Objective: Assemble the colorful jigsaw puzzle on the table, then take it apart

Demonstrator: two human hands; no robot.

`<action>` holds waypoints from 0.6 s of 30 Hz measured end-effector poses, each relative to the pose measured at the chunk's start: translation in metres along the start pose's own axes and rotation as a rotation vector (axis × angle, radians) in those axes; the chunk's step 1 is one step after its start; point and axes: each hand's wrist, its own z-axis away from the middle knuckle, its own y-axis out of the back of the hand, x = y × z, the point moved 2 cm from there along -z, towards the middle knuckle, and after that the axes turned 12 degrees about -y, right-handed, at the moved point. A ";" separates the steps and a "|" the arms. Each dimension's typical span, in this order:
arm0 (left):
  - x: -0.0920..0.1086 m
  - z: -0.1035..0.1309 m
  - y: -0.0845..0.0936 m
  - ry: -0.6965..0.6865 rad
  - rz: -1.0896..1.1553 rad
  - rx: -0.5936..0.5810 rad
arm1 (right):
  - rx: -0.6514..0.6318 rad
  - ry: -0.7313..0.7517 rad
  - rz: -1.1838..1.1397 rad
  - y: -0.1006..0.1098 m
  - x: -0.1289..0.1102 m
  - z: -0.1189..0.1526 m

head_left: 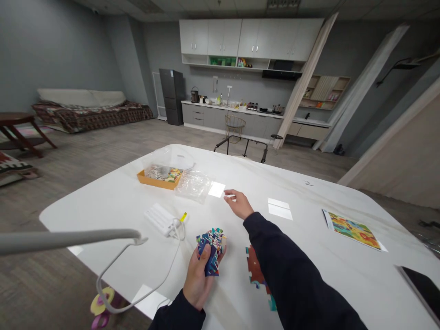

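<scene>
My left hand (201,277) is closed round a thick bundle of jigsaw puzzle pieces (213,250), mostly blue with multicoloured parts, its thumb pressed on top. Beyond it, my right hand (238,204) is stretched out above the white table (206,215) with nothing in it, fingers loosely extended. Some joined reddish-brown and teal puzzle pieces (254,266) lie on the table, partly hidden by my right forearm. An orange box tray (158,182) with more pieces and clear plastic stands further off to the left.
A crumpled clear plastic bag (195,185) touches the tray. Nearer are a white power strip (160,219) and its cable, looping off the left edge. At right lie a colourful picture sheet (354,229) and a dark flat device (422,288). A black-framed chair (245,146) stands behind the table.
</scene>
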 end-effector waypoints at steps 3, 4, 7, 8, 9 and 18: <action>0.004 -0.007 0.010 0.004 0.008 0.020 | -0.010 0.014 0.068 -0.035 -0.014 -0.072; 0.003 -0.009 0.013 0.009 0.016 0.031 | -0.013 0.026 0.093 -0.047 -0.018 -0.091; -0.006 -0.013 0.022 0.015 0.066 0.074 | -0.023 0.053 0.179 -0.073 -0.028 -0.133; -0.010 -0.014 0.025 0.011 0.085 0.093 | -0.028 0.051 0.210 -0.079 -0.029 -0.141; -0.014 -0.016 0.027 0.010 0.100 0.111 | -0.034 0.046 0.242 -0.085 -0.030 -0.148; -0.024 -0.020 0.038 0.062 0.128 0.146 | -0.042 0.118 0.449 -0.040 -0.044 -0.118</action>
